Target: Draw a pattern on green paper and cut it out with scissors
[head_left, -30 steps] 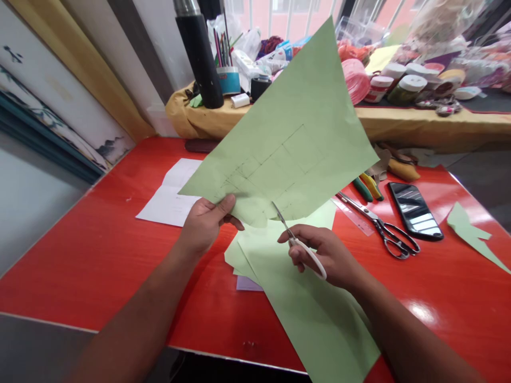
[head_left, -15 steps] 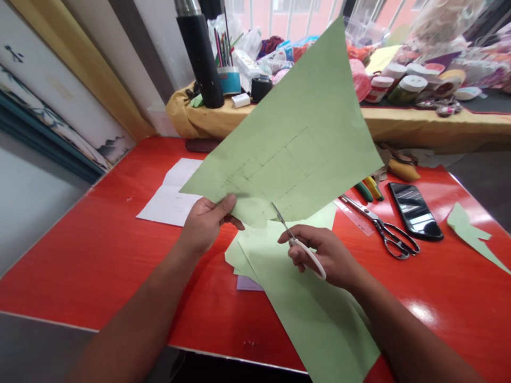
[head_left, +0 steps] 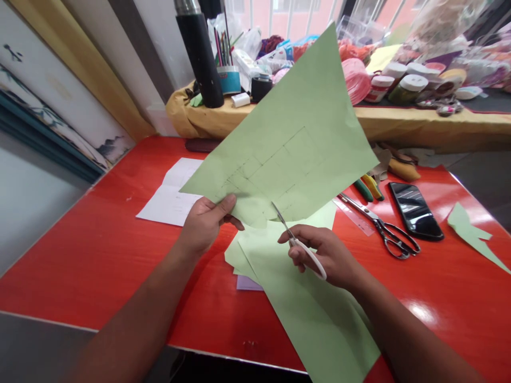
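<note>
A large green paper sheet (head_left: 295,111) with pencil lines is held up over the table. My left hand (head_left: 207,221) pinches its lower left edge, thumb on top and fingers partly hidden beneath. In my right hand (head_left: 319,252) are small scissors with white handles (head_left: 309,258), their blades at the sheet's lower edge, one above the paper. Below lie more green sheets (head_left: 303,298), with a bit of purple paper (head_left: 248,283) showing under them.
On the red table (head_left: 99,250) lie a white paper (head_left: 171,194), large metal scissors (head_left: 379,223), green-and-yellow-handled pliers (head_left: 369,189), a phone (head_left: 415,210) and a green scrap (head_left: 467,226). Behind, a cloth-covered ledge (head_left: 431,126) holds a black flask (head_left: 202,58) and jars (head_left: 407,89).
The top and right side of the held green sheet have shifted slightly left and down. Both hands and the small scissors stay nearly where they were.
</note>
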A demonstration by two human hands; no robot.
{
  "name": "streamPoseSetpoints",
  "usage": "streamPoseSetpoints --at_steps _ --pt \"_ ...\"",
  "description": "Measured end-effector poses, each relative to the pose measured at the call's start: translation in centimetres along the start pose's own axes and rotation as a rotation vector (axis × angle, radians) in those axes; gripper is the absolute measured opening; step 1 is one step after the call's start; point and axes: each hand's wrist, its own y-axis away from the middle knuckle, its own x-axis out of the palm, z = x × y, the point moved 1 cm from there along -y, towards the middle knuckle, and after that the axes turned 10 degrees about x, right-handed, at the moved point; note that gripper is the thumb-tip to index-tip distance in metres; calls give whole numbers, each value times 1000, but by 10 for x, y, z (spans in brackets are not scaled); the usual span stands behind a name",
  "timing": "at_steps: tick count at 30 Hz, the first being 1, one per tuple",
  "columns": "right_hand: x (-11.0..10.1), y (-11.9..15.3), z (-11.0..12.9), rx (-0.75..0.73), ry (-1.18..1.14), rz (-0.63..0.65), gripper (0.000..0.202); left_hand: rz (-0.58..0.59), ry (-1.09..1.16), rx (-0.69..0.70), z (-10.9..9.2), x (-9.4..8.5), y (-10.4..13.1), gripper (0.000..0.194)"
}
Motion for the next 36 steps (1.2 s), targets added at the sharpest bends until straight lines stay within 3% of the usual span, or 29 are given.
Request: streamPoseSetpoints --at_steps 36 --pt "-1 0 0 -8 1 -8 39 13 -14 -21 -1 0 1 42"
